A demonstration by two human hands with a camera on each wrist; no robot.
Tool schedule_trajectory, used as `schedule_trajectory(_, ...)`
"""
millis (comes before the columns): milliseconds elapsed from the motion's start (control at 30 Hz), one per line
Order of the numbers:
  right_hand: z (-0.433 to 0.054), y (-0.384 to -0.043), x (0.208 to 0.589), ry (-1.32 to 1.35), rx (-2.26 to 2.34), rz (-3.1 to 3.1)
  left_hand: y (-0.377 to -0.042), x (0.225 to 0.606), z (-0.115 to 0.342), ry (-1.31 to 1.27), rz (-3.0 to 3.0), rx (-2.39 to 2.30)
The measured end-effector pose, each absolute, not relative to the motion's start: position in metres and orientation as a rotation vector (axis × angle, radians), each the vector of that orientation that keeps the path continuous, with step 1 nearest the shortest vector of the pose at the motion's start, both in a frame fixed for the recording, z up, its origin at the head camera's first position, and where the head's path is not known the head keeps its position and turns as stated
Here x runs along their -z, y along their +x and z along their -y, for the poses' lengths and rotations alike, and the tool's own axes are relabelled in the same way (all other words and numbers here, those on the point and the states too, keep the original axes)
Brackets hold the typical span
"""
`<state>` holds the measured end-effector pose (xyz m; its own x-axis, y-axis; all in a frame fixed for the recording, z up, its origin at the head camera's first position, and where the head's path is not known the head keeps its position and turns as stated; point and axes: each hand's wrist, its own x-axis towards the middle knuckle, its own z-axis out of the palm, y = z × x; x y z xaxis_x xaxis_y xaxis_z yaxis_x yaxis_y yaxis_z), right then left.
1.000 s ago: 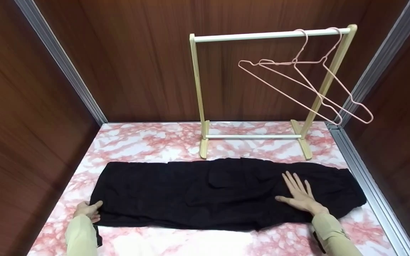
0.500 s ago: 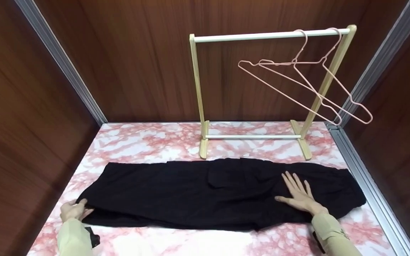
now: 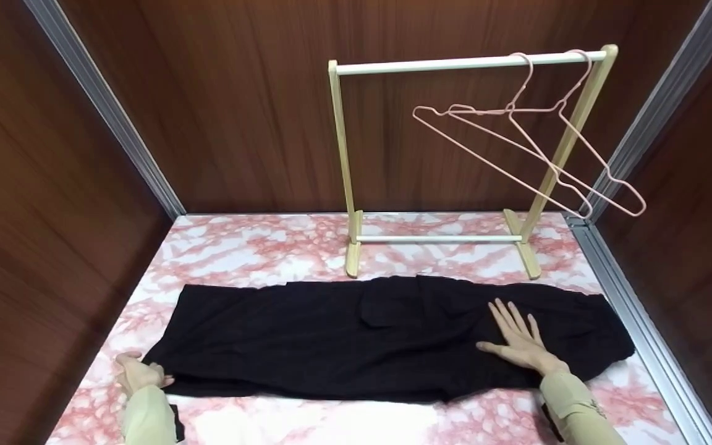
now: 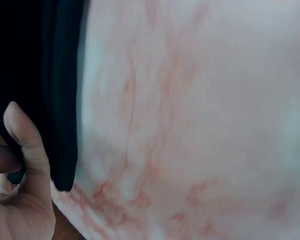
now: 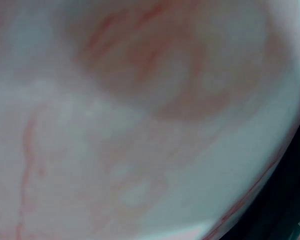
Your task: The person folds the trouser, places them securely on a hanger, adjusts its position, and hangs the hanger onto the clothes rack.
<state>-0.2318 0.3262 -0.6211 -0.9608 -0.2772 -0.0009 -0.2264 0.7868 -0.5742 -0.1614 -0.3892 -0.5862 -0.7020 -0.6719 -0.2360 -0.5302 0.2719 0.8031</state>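
Note:
Black trousers (image 3: 306, 334), folded lengthwise with a pocket flap near the middle, lie across the table in the head view. At their near left corner my left hand (image 3: 139, 374) pinches the leg-end edge. Up close in the left wrist view, the thumb of my left hand (image 4: 32, 170) presses the black cloth (image 4: 65, 100) against the fingers. Towards the wider right end, my right hand (image 3: 521, 346) rests flat on the trousers with fingers spread. The right wrist view shows mostly blurred tabletop; the right hand is out of its sight.
Behind the trousers stands a wooden rack (image 3: 354, 185) with white bars. Two pink hangers (image 3: 520, 148) hang at its right side. The pink-and-white marbled table (image 3: 257, 247) is bordered by brown panels (image 3: 257, 123) and a metal rail (image 3: 640, 334).
My left hand shifted left with the near trouser corner, drawing the cloth outward, then came slightly back right and lower. The right hand has stayed in place.

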Motion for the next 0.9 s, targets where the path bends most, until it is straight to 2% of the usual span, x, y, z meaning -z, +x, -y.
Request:
schedule_trajectory(100,-0.328,-0.233,0.622,-0.398,0.881,-2.889,-0.162,0.588,0.387,1.088,2.337,1.506)
schedule_trajectory(267,-0.331,-0.236,0.623,-0.358,0.797,-2.885,-0.161,0.585,0.387,0.995,2.14,2.067)
schedule_trajectory(400,-0.331,-0.235,0.623,-0.364,0.797,-2.883,-0.152,0.584,0.39,0.942,2.181,2.225)
schedule_trajectory(700,-0.329,-0.231,0.622,-0.417,0.9,-2.917,-0.163,0.577,0.392,0.959,2.286,1.951)
schedule_trajectory(900,-0.33,-0.235,0.622,-0.356,0.765,-2.889,-0.166,0.573,0.398,0.9,2.73,1.535)
